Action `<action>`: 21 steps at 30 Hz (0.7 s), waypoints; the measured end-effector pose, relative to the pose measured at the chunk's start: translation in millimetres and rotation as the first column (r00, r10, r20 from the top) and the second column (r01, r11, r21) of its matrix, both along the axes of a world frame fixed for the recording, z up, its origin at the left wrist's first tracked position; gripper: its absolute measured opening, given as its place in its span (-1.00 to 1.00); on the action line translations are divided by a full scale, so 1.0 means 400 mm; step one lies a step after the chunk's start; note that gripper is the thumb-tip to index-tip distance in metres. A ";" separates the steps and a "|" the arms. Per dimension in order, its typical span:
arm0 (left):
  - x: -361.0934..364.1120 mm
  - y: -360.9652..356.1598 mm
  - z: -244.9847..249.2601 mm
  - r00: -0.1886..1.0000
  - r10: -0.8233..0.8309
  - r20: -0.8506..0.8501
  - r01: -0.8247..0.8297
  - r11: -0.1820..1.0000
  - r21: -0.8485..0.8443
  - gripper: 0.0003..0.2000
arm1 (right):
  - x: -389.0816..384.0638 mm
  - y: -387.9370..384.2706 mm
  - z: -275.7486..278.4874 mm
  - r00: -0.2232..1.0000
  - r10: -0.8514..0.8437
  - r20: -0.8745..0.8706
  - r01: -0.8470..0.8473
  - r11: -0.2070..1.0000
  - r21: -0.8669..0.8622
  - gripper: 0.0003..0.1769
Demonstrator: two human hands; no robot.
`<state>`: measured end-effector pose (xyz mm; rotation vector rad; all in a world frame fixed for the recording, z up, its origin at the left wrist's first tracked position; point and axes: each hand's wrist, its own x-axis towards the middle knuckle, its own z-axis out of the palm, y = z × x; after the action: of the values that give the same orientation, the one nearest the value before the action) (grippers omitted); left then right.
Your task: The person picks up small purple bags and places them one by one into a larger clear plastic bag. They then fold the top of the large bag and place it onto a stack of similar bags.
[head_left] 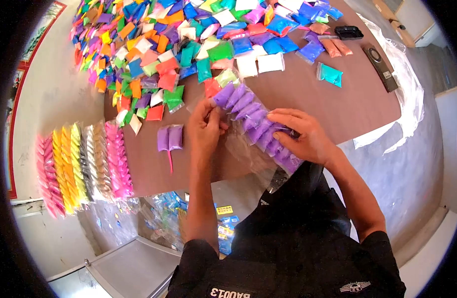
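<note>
A clear bag of purple packets [256, 120] slants across the front of the brown table, held up between my hands. My left hand [207, 124] is closed at its upper left end, fingers pinched on the clear plastic. Over the right side of the bag, my right hand [300, 135] has its thumb and fingers closed around it. Loose plastic hangs below the packets. Left of my left hand, a pair of purple packets [170, 138] lies on the table with a pink stick below it.
A large heap of colourful packets [154, 54] covers the back left. Filled bags in several colours [84, 164] stand in rows at the left edge. A teal packet [330, 75], a black tray [348, 33] and a dark long object [381, 68] lie at the right.
</note>
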<state>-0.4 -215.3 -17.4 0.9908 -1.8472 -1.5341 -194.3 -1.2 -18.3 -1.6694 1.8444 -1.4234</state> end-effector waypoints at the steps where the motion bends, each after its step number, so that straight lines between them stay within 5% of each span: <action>1: 0.015 0.007 0.002 0.999 0.028 0.022 -0.027 0.999 -0.029 -0.85 | -0.010 -0.006 0.013 0.999 0.040 0.026 -0.041 0.998 0.038 -0.49; 6: 0.031 -0.008 -0.010 0.989 0.066 0.129 -0.048 0.989 -0.139 -0.81 | -0.035 -0.082 0.054 1.000 0.004 0.001 -0.004 0.999 0.053 -0.44; 8: 0.012 -0.012 -0.018 0.999 0.045 0.015 -0.036 0.918 -0.396 -0.77 | -0.031 -0.136 0.063 0.997 0.001 0.073 -0.005 0.999 0.049 -0.43; 11: -0.006 -0.005 -0.007 0.995 0.091 0.045 -0.071 0.939 -0.337 -0.67 | -0.035 -0.216 0.036 0.969 0.061 0.241 -0.076 0.996 0.056 -0.46; 17: -0.011 -0.022 0.031 0.991 0.066 0.112 -0.054 0.992 -0.113 -0.67 | -0.059 -0.314 -0.022 0.946 0.084 0.312 -0.100 0.994 0.036 -0.52; 21: -0.022 -0.030 0.027 0.989 0.057 0.134 -0.037 0.988 -0.150 -0.71 | -0.067 -0.335 -0.046 0.969 0.070 0.236 -0.073 0.997 0.004 -0.54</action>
<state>-9.4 -227.4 -6.6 1.0855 -1.9854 -1.3095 -221.1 -135.3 -36.7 -1.4720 1.6439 -1.5046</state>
